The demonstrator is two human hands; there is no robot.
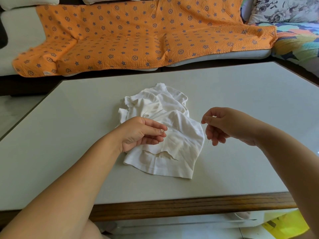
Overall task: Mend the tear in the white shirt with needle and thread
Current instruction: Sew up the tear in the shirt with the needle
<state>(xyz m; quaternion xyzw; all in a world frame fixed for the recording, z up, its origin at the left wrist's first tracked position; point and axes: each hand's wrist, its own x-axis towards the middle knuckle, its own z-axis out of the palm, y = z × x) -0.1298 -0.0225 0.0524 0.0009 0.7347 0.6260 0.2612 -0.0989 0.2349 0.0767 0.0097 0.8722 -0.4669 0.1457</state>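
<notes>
The white shirt (172, 107) lies crumpled in a heap near the middle of the counter (241, 100), directly beneath and between the person's two hands. The left hand (141, 133) hovers over the shirt's left side, and its wrist covers part of the cloth. Its grip is pressed together, thumb against forefinger, pinching one end of a fine pale thread (189, 131). The right hand (222, 125) sits just past the shirt's right edge, over bare counter. Its thumb and forefinger pinch the thread too, with the other fingers loosely curled below. The thread runs nearly level from one grip to the other, crossing above the shirt's right half. A thin strand hangs down under the right hand; whether that is thread or the needle cannot be told.

The shirt is plain white and soft, folded over itself in several rumpled layers. A hemmed edge faces the person. The tear (165, 155) is a ragged, roughly horizontal opening in the near part of the cloth. It lies below both grips and closer to the left one, with neither hand touching it.

Beyond the counter, an orange blanket (138, 35) patterned with blue stars covers a sofa (17, 31).
</notes>
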